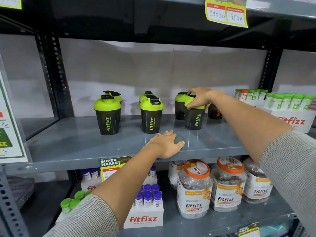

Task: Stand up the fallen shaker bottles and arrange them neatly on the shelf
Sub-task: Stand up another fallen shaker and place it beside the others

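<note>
Shaker bottles stand in three pairs along the grey shelf (85, 147), each pair set one behind the other: a left pair with its front bottle (107, 115), a middle pair with its front bottle (151, 115), and a right pair whose front bottle (195, 117) is under the person's right hand (199, 98). From the middle pair, that bottle sits at about three o'clock. One more dark bottle (214, 112) shows just past the right wrist, at about three o'clock from the held one, mostly hidden by the arm, so I cannot tell how it stands or whether it has a partner

The right hand comes down from above, its grip clamped over the green lid, fingers wrapped round the rim. The bottle looks upright with its base on the shelf. The left hand (166, 144) lies flat near the shelf's front edge, at about six o'clock from the middle pair, fingers spread, holding nothing; it looks like a brace

No bottle that I can see is lying down, so I judge the standing-up to be mostly done and the work now in the tidying: squaring the right pair to match the others. The held bottle seems a touch off line behind its partner. The next move, I'd guess, calls for a small slide or twist from the lid, kept low so the bottle does not tip, then a look at the hidden bottle beside the white Fitfizz box (292, 120)
</note>
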A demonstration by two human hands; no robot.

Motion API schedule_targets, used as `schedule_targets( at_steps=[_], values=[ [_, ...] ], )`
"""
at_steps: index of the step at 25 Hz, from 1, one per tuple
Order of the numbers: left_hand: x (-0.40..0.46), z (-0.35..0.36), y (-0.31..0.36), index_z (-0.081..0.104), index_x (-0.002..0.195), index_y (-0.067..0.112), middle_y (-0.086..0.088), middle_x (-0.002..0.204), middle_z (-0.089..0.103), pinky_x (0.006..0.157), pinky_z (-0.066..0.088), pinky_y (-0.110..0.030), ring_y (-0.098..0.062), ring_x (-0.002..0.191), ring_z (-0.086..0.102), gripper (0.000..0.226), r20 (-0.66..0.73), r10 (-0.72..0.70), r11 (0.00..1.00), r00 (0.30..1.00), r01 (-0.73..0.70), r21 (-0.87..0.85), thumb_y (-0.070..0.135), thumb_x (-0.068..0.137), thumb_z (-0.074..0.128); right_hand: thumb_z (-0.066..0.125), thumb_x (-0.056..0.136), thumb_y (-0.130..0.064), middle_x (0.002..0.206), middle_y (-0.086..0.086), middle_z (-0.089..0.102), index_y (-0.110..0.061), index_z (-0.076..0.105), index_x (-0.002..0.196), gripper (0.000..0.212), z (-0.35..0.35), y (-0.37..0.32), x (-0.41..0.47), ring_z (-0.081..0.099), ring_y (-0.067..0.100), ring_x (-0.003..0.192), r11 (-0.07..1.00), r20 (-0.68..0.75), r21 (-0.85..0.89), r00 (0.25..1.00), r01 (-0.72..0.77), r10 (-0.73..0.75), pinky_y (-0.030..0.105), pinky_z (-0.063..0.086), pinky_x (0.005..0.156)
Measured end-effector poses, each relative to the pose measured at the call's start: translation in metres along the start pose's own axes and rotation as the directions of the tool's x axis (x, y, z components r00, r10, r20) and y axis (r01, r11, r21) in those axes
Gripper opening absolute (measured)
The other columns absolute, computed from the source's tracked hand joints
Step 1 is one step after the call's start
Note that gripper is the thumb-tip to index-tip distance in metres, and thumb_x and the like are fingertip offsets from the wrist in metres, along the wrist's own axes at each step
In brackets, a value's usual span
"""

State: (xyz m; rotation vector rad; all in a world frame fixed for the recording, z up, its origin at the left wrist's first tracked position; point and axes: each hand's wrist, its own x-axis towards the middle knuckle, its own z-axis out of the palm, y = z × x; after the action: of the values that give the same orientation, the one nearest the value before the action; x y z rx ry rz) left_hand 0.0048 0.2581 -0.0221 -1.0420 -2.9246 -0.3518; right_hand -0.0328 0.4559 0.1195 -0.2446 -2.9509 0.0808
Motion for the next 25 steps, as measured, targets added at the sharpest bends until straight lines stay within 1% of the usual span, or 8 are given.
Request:
schedule_targets(
  at_steps=[4, 8, 14, 15, 17, 19, 22, 25],
  values=[
    [0.0, 0.0, 0.0, 0.015, 0.151, 0.012, -0.004, 0.16, 0.01, 0.115, 0.004, -0.035, -0.018, 0.147, 0.005, 0.072, 0.003, -0.003, 1.0, 1.0, 0.003, 0.0, 0.056, 0.094, 0.022, 0.071, 0.072, -0.047, 0.144, 0.008, 0.043, -0.031, 0.039, 0.142, 0.079, 0.002, -0.004, 0.0, 0.052, 0.033, 0.112, 0.999, -0.007, -0.039, 1.0, 0.006, -0.006, 0.039, 0.058, 0.072],
    [0.0, 0.0, 0.001, 0.015, 0.151, 0.013, -0.004, 0.16, 0.01, 0.115, 0.004, -0.035, -0.017, 0.147, 0.005, 0.072, 0.008, -0.005, 1.0, 1.0, 0.005, 0.002, 0.056, 0.094, 0.022, 0.067, 0.075, -0.053, 0.148, 0.007, 0.04, -0.034, 0.034, 0.146, 0.081, 0.004, -0.005, 0.001, 0.046, 0.033, 0.125, 0.995, -0.004, -0.096, 1.0, 0.003, -0.003, 0.032, 0.045, 0.07],
    [0.001, 0.0, 0.001, 0.015, 0.151, 0.012, -0.005, 0.16, 0.01, 0.115, 0.004, -0.035, -0.018, 0.146, 0.005, 0.072, 0.006, 0.0, 1.0, 1.0, -0.001, 0.011, 0.055, 0.094, 0.022, 0.066, 0.074, -0.052, 0.149, 0.009, 0.038, -0.036, 0.03, 0.148, 0.084, 0.006, -0.003, 0.0, 0.043, 0.034, 0.127, 0.996, -0.013, -0.082, 1.0, -0.022, 0.021, 0.032, 0.042, 0.071],
    [0.001, 0.0, 0.001, 0.016, 0.15, 0.011, -0.005, 0.16, 0.011, 0.115, 0.004, -0.036, -0.019, 0.147, 0.006, 0.071, 0.004, 0.005, 1.0, 1.0, -0.005, 0.013, 0.055, 0.094, 0.022, 0.067, 0.074, -0.053, 0.149, 0.01, 0.037, -0.037, 0.029, 0.148, 0.085, 0.007, -0.003, 0.001, 0.042, 0.034, 0.129, 0.996, -0.013, -0.082, 0.999, -0.035, 0.035, 0.034, 0.044, 0.075],
    [0.002, 0.0, 0.001, 0.018, 0.149, 0.009, -0.007, 0.16, 0.012, 0.116, 0.004, -0.036, -0.02, 0.147, 0.006, 0.071, 0.001, 0.009, 1.0, 1.0, -0.009, 0.014, 0.053, 0.095, 0.023, 0.068, 0.071, -0.056, 0.153, 0.013, 0.03, -0.04, 0.022, 0.15, 0.092, 0.008, 0.0, 0.003, 0.033, 0.035, 0.136, 0.995, -0.009, -0.075, 0.998, -0.059, 0.059, 0.039, 0.042, 0.095],
    [0.002, 0.001, 0.001, 0.018, 0.149, 0.008, -0.008, 0.16, 0.012, 0.116, 0.002, -0.036, -0.019, 0.147, 0.005, 0.07, -0.001, 0.014, 1.0, 1.0, -0.014, 0.007, 0.052, 0.095, 0.023, 0.068, 0.068, -0.062, 0.157, 0.015, 0.021, -0.04, 0.012, 0.151, 0.103, 0.007, 0.003, 0.004, 0.024, 0.037, 0.142, 0.997, 0.004, -0.018, 0.997, -0.072, 0.072, 0.045, 0.033, 0.11],
    [-0.001, 0.001, 0.001, 0.017, 0.149, 0.008, -0.009, 0.16, 0.012, 0.116, -0.003, -0.037, -0.019, 0.146, 0.007, 0.069, -0.017, 0.04, 0.999, 0.999, -0.04, 0.012, 0.051, 0.096, 0.022, 0.062, 0.067, -0.071, 0.159, 0.014, 0.017, -0.04, 0.01, 0.151, 0.104, 0.001, 0.018, 0.002, 0.022, 0.039, 0.143, 0.985, -0.054, 0.159, 0.995, -0.071, 0.081, 0.049, 0.026, 0.114],
    [-0.004, 0.0, 0.004, 0.021, 0.149, 0.008, -0.009, 0.159, 0.015, 0.117, -0.005, -0.041, -0.022, 0.145, 0.017, 0.066, -0.128, 0.036, 0.991, 0.991, -0.019, 0.133, 0.048, 0.097, 0.025, 0.054, 0.072, -0.072, 0.159, 0.017, 0.017, -0.038, 0.015, 0.151, 0.094, -0.004, 0.052, -0.007, 0.023, 0.039, 0.143, 0.935, -0.168, 0.35, 0.977, -0.062, 0.128, 0.046, 0.022, 0.116]
  ],
)
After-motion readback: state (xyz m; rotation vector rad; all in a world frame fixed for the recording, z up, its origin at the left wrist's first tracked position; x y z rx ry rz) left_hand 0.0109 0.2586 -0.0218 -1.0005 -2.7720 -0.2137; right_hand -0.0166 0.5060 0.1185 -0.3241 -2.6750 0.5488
